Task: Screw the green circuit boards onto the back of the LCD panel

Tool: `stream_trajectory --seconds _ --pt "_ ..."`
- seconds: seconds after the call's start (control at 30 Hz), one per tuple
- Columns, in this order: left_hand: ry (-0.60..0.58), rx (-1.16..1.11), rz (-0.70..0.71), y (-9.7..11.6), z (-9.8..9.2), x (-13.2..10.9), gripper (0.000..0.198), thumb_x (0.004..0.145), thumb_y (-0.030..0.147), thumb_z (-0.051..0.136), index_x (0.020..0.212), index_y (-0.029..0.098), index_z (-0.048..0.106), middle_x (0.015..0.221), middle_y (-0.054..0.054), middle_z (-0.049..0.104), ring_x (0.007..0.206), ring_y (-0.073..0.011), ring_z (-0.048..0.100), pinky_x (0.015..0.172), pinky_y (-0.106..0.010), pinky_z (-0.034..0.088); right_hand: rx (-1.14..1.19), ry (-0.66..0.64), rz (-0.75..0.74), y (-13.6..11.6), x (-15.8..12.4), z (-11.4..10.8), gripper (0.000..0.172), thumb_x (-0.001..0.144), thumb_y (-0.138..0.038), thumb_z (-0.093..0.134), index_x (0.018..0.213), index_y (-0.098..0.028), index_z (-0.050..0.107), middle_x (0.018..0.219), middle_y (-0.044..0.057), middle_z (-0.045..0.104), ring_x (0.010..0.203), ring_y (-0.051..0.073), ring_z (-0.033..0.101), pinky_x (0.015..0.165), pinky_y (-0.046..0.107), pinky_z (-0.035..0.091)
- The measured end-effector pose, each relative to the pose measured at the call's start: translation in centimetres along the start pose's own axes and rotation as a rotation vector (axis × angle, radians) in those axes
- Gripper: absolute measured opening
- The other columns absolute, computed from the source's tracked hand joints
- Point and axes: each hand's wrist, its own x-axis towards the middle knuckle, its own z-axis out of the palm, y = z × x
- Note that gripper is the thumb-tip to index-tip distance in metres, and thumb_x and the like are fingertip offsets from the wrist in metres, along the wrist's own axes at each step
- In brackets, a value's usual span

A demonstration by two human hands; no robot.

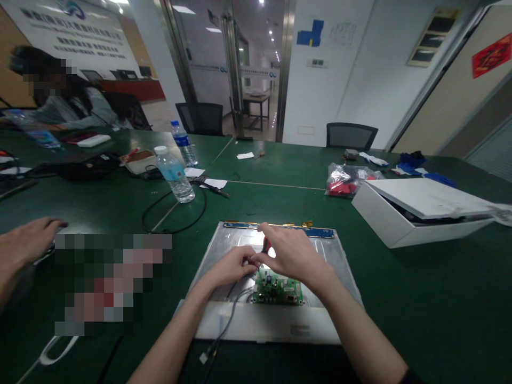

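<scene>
A flat display panel (324, 325) lies metal back up on the table in front of me. A green circuit board (280, 290) sits on its lower middle, and a narrow blue circuit strip (320, 232) runs along its far edge. My right hand (290, 253) grips an upright screwdriver (266, 245) with a red and black handle over the board's far left corner. Beside the tip, my left hand (236, 265) has its fingers pinched together; what they hold is hidden. Grey wires (228, 325) trail from the board's left side to a white connector (204, 358).
Another person's hand (32, 242) rests at the left. Water bottles (175, 173), a black cable (206, 205) and paper scraps lie beyond the panel's left. To the right are an open white box (400, 229) and a plastic bag (348, 180) with red items. A person (76, 101) sits far left.
</scene>
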Motion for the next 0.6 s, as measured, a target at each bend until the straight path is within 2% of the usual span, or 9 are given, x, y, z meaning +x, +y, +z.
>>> stream_trajectory --seconds 0.1,0.17,0.23,0.33,0.43,0.6 --pt "-0.012 -0.018 -0.013 0.21 -0.04 -0.08 0.013 0.071 0.016 0.054 0.079 0.017 0.064 0.082 -0.002 0.064 0.077 -0.0178 0.057 0.069 -0.026 0.042 -0.054 -0.017 0.029 0.03 0.23 0.15 0.026 0.093 -0.043 0.045 0.103 -0.021 0.055 0.087 0.006 0.071 0.078 0.022 0.065 0.058 0.026 0.035" --pt "-0.024 -0.014 -0.018 0.2 -0.02 -0.08 0.013 0.071 0.016 0.053 0.078 0.017 0.064 0.082 -0.002 0.065 0.076 -0.0177 0.058 0.068 -0.026 0.042 -0.074 -0.015 0.045 0.03 0.24 0.16 0.023 0.094 -0.038 0.043 0.103 -0.022 0.055 0.086 0.006 0.071 0.077 0.022 0.065 0.058 0.026 0.034" --pt "-0.018 0.004 -0.008 0.1 0.03 -0.05 0.012 0.07 0.016 0.054 0.076 0.016 0.064 0.079 -0.001 0.064 0.076 -0.0176 0.057 0.068 -0.026 0.042 -0.048 -0.01 0.035 0.0 0.08 0.07 0.02 0.091 -0.031 0.045 0.106 -0.02 0.053 0.088 0.006 0.071 0.076 0.02 0.065 0.057 0.026 0.033" --pt "-0.008 0.01 0.008 -0.14 0.1 -0.01 0.011 0.069 0.016 0.054 0.075 0.016 0.063 0.077 -0.001 0.064 0.075 -0.0176 0.056 0.067 -0.026 0.041 0.023 -0.016 -0.021 -0.07 -0.24 -0.15 0.029 0.083 -0.025 0.05 0.111 -0.018 0.049 0.094 0.007 0.07 0.075 0.02 0.063 0.055 0.027 0.034" --pt "0.004 0.011 0.018 -0.26 0.11 -0.01 0.01 0.071 0.018 0.054 0.076 0.017 0.063 0.078 -0.001 0.064 0.075 -0.0177 0.057 0.067 -0.026 0.041 0.033 -0.01 -0.038 -0.15 -0.29 -0.18 0.032 0.085 -0.031 0.052 0.114 -0.019 0.049 0.09 0.006 0.071 0.076 0.022 0.065 0.056 0.028 0.035" --pt "-0.01 0.009 0.014 -0.25 0.09 -0.03 0.011 0.073 0.017 0.054 0.079 0.017 0.063 0.082 -0.002 0.063 0.075 -0.0169 0.057 0.066 -0.025 0.042 -0.102 -0.015 0.072 -0.19 0.14 0.07 0.03 0.089 -0.044 0.051 0.106 -0.02 0.056 0.083 0.007 0.072 0.077 0.024 0.067 0.057 0.028 0.037"
